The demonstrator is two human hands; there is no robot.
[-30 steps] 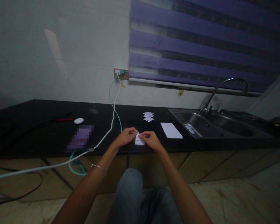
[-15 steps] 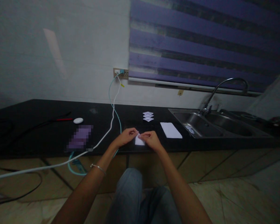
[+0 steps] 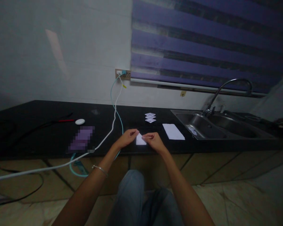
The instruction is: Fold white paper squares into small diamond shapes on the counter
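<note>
A small white piece of paper (image 3: 141, 140), its upper right side slanted like a fold, is between my hands near the counter's front edge. My left hand (image 3: 129, 137) pinches its upper left corner between thumb and fingers. On the slanted right side, my right hand (image 3: 153, 140) grips the paper with thumb and forefinger. Beyond them lie several folded white paper pieces (image 3: 150, 117) with pointed ends, in an overlapping row. To the right rests a stack of white paper sheets (image 3: 173, 131).
A steel double sink (image 3: 198, 125) with a curved faucet (image 3: 228, 81) is set in the black counter (image 3: 49, 110) at right. White cable (image 3: 113, 121) and teal cable (image 3: 119, 117) cross the counter left of my hands. Farther left lie a white oval object (image 3: 80, 121) and a blurred-out purple item (image 3: 82, 138).
My right hand has shifted slightly right along the paper, so more of the slanted side shows. The left hand stays nearly in place.
</note>
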